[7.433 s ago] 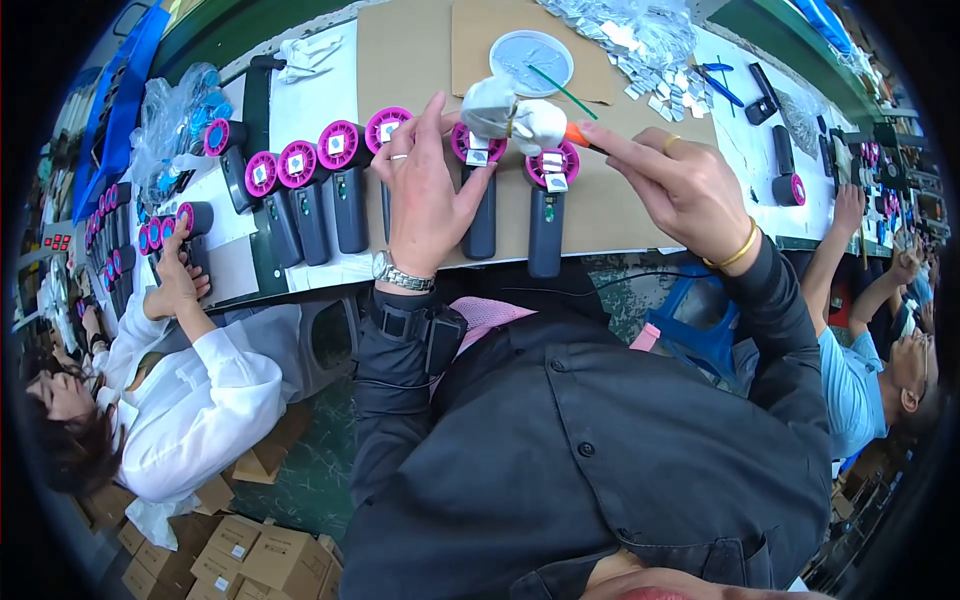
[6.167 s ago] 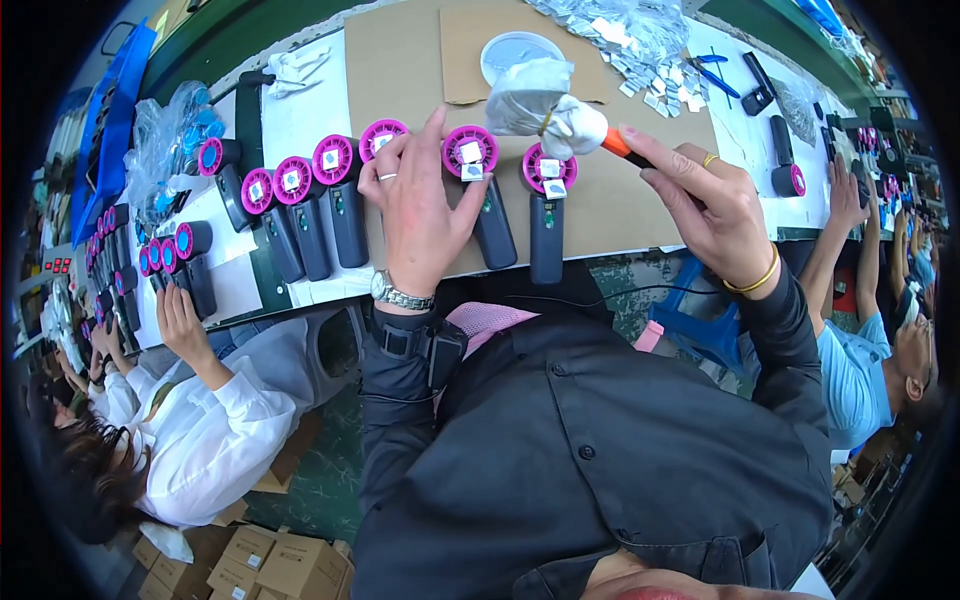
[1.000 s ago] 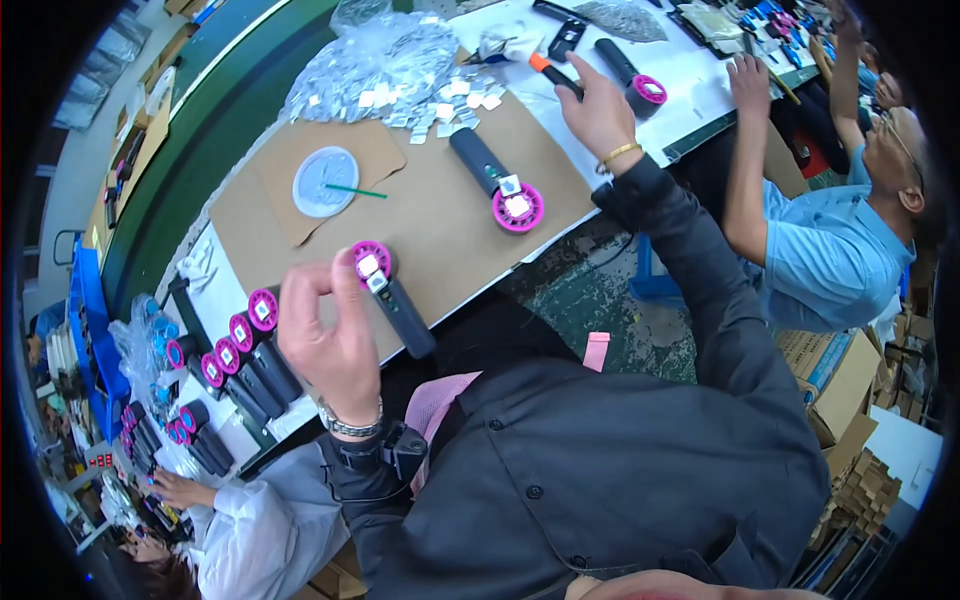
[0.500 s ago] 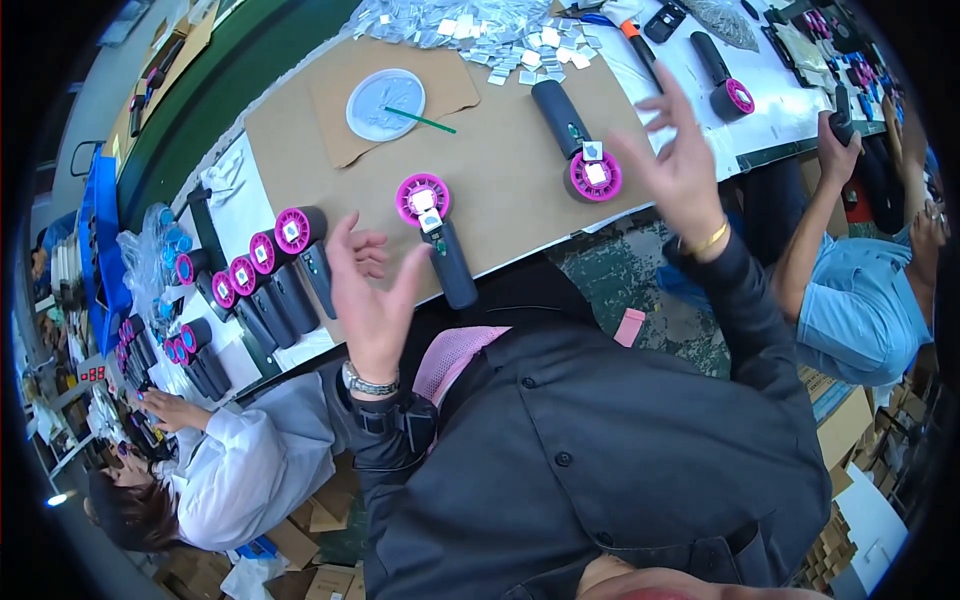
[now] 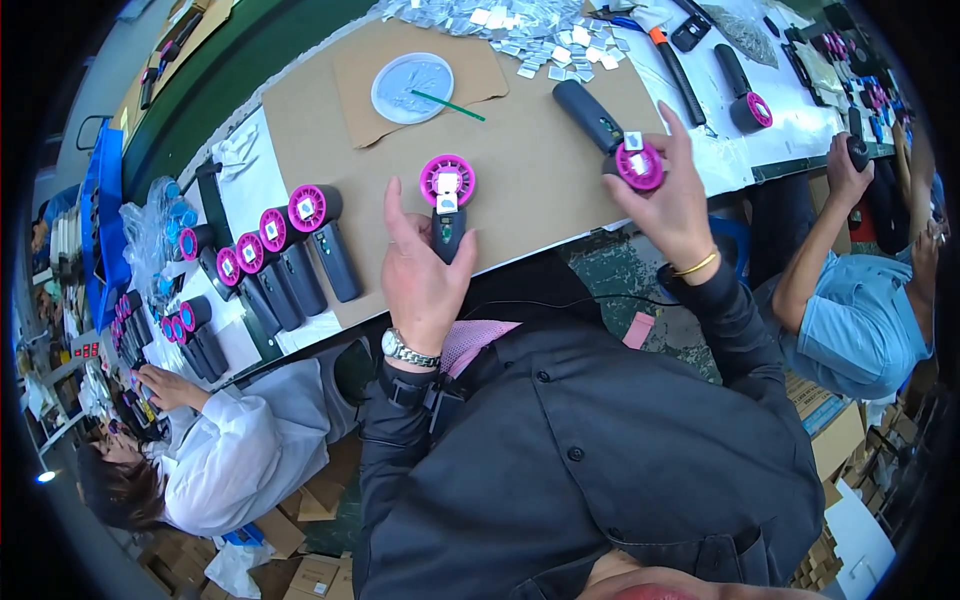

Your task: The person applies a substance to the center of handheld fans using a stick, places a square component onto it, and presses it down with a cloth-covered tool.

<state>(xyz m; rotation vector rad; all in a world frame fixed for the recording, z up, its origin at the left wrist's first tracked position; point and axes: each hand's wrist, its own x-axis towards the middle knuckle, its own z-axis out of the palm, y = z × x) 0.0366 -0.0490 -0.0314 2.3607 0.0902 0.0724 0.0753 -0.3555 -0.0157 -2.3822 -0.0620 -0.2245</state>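
Observation:
My left hand [image 5: 425, 285] closes around the dark grey handle of a hair dryer [image 5: 448, 228], its index finger stretched out along the left side and its thumb on the right. The head of that dryer has a magenta ring with small white squares in and below its middle. My right hand [image 5: 668, 195] curls around the magenta-ringed head of a second hair dryer [image 5: 595, 120], whose handle points away to the upper left. This dryer too carries small white squares at its head and joint. Parts of both grips are hidden behind my hands.
Brown cardboard [image 5: 330, 120] covers the table. On it stand a white tub [image 5: 412, 62] of pale paste and a green stick [image 5: 450, 105]. Silvery squares [image 5: 560, 45] lie beyond. More hair dryers [image 5: 272, 232] line the left. Co-workers [image 5: 245, 455] sit on both sides.
My left hand has come forward and right onto the near dryer's handle, which has swung slightly. My right hand has come down onto the right dryer's head. The view has shifted a little.

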